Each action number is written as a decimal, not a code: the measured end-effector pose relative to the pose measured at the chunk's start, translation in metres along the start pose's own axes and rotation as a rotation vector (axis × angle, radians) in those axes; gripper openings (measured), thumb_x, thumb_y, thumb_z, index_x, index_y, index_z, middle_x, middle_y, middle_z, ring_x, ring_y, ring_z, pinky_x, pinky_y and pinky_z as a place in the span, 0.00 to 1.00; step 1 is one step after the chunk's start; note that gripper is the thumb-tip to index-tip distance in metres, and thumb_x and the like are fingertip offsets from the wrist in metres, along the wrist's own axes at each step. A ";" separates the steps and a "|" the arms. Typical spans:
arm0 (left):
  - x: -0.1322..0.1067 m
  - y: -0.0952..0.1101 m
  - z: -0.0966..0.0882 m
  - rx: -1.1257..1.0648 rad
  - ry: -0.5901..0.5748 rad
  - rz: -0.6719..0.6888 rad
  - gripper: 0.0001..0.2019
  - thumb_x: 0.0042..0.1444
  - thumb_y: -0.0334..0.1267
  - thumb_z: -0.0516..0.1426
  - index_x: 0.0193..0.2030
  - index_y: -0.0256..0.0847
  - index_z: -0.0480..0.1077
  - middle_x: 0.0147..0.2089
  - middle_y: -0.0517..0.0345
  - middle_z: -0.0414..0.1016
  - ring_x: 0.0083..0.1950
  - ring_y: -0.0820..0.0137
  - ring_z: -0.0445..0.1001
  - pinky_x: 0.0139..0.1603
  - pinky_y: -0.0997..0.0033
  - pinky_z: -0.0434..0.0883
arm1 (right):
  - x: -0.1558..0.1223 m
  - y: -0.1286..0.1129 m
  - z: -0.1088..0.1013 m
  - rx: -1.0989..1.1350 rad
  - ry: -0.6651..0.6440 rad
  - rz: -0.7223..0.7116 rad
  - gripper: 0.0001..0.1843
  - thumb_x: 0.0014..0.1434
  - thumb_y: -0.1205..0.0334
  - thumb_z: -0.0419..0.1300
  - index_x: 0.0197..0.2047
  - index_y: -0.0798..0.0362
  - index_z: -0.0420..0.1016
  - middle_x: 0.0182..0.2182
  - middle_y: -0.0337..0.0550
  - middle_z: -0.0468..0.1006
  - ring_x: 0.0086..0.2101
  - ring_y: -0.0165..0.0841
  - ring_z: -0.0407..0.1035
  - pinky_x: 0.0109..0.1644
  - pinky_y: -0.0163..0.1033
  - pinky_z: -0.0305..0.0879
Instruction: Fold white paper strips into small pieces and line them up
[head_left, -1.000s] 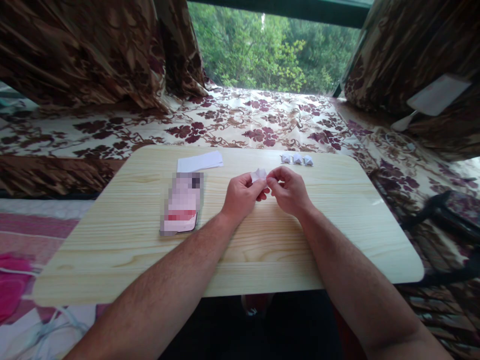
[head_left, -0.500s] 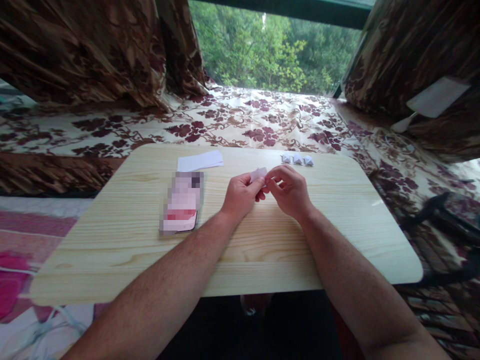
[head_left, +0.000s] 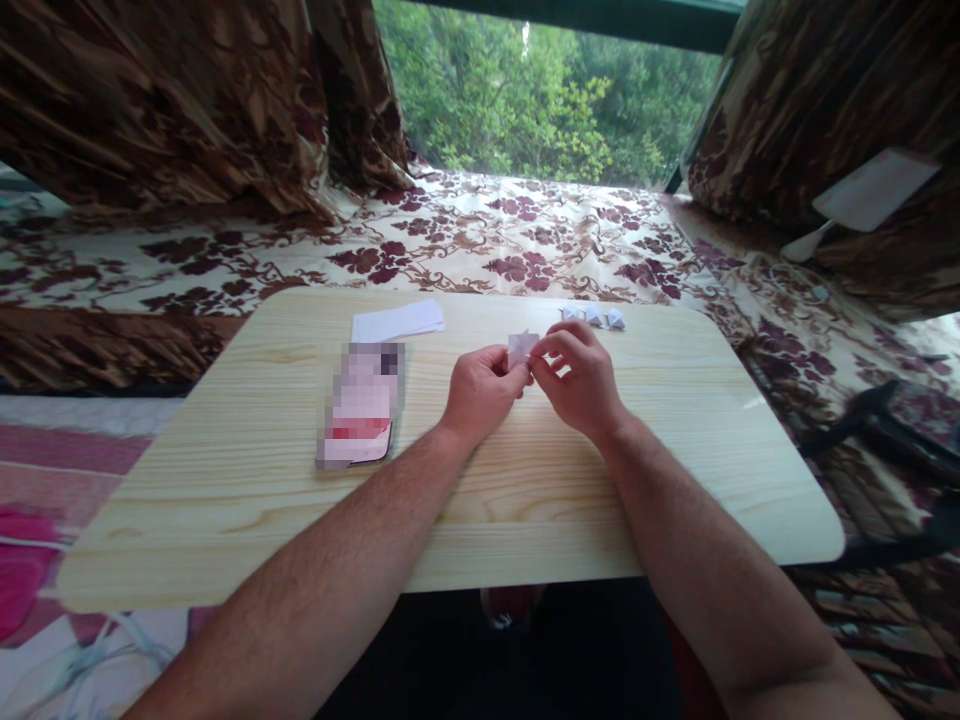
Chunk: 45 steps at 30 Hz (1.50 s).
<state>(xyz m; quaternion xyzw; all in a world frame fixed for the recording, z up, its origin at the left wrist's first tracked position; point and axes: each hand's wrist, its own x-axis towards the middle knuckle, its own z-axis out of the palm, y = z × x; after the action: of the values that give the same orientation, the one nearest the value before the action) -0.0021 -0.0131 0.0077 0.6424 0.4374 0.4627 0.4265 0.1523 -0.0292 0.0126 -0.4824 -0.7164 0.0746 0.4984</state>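
Observation:
A small folded piece of white paper (head_left: 521, 347) is held above the middle of the wooden table (head_left: 495, 500). My left hand (head_left: 484, 388) pinches its lower left part between thumb and fingers. On its right edge, my right hand (head_left: 576, 372) is closed with thumb and forefinger. Beyond the right hand, three small folded white paper pieces (head_left: 594, 318) stand in a row near the far edge. White paper strips (head_left: 397, 321) lie in a stack at the far left of the table.
A pink phone (head_left: 364, 400), partly blurred out, lies left of my left forearm. Floral fabric (head_left: 517, 235) covers the ledge behind the table, below a window (head_left: 540, 100). A white flat-headed object (head_left: 874, 190) stands at the right by the curtain.
The folded paper has turned a little more upright, with more of its face and a pointed flap showing. Both hands have shifted only slightly and keep their hold.

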 end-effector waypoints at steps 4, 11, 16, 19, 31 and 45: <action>0.000 0.000 0.000 0.026 0.005 0.006 0.10 0.53 0.37 0.59 0.23 0.38 0.71 0.20 0.62 0.71 0.22 0.75 0.66 0.25 0.75 0.62 | 0.000 0.001 0.000 -0.029 -0.041 -0.011 0.05 0.58 0.70 0.60 0.36 0.51 0.74 0.40 0.43 0.71 0.36 0.31 0.69 0.33 0.36 0.71; 0.001 0.000 -0.001 0.011 -0.007 0.002 0.08 0.53 0.36 0.58 0.24 0.38 0.72 0.20 0.62 0.71 0.22 0.75 0.68 0.24 0.75 0.64 | 0.000 0.003 -0.001 -0.062 -0.065 -0.024 0.06 0.59 0.70 0.60 0.38 0.50 0.73 0.41 0.43 0.71 0.34 0.31 0.68 0.34 0.37 0.70; 0.000 0.003 0.000 -0.012 -0.007 -0.008 0.08 0.52 0.35 0.59 0.23 0.38 0.71 0.20 0.62 0.71 0.21 0.75 0.68 0.23 0.76 0.63 | 0.000 0.002 -0.002 -0.074 -0.063 -0.044 0.04 0.61 0.69 0.59 0.38 0.50 0.72 0.40 0.44 0.71 0.37 0.33 0.68 0.37 0.38 0.71; 0.000 0.005 0.001 -0.055 -0.013 -0.018 0.07 0.51 0.35 0.59 0.25 0.38 0.71 0.20 0.62 0.72 0.21 0.75 0.69 0.22 0.76 0.65 | 0.000 0.002 -0.003 -0.077 -0.080 -0.054 0.04 0.62 0.69 0.58 0.38 0.51 0.72 0.40 0.45 0.71 0.38 0.34 0.69 0.37 0.38 0.71; -0.002 0.002 0.002 -0.126 -0.024 -0.033 0.07 0.54 0.40 0.61 0.32 0.37 0.75 0.27 0.57 0.79 0.26 0.72 0.77 0.25 0.77 0.70 | 0.002 -0.002 -0.003 0.128 -0.052 0.073 0.05 0.59 0.69 0.59 0.34 0.52 0.75 0.38 0.42 0.72 0.32 0.28 0.68 0.28 0.32 0.69; -0.001 0.001 0.003 -0.173 0.014 -0.049 0.15 0.56 0.49 0.61 0.32 0.37 0.73 0.28 0.54 0.80 0.26 0.70 0.78 0.22 0.76 0.69 | 0.002 0.002 0.001 0.292 -0.057 0.270 0.04 0.57 0.61 0.63 0.32 0.53 0.76 0.31 0.41 0.76 0.32 0.31 0.71 0.30 0.35 0.72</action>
<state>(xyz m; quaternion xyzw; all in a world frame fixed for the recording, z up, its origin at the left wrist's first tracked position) 0.0009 -0.0152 0.0078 0.5889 0.4144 0.4926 0.4886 0.1530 -0.0264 0.0117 -0.4942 -0.6408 0.2576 0.5280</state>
